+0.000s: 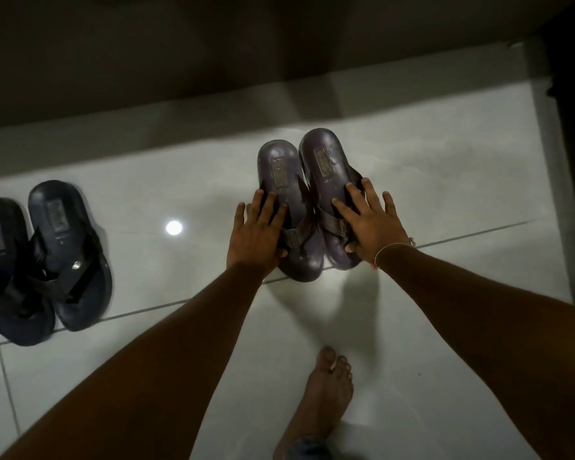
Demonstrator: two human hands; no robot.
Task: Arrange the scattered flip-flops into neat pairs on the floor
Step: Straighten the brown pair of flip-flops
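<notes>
Two purple-grey flip-flops lie side by side on the white tiled floor, heels toward the wall. My left hand (256,232) rests on the left purple flip-flop (281,171), fingers spread over its strap and thumb under its edge. My right hand (369,224) lies on the right purple flip-flop (322,161), fingers spread over the strap and thumb curled at the toe end. A pair of dark blue flip-flops sits at the far left: one (67,257) beside the other (4,270), straps overlapping slightly.
A dark wall base (180,61) runs along the back of the floor. A dark door frame (565,144) stands at the right. My bare foot (326,400) is planted on the tiles below the hands. A light reflection (173,227) shines on the floor.
</notes>
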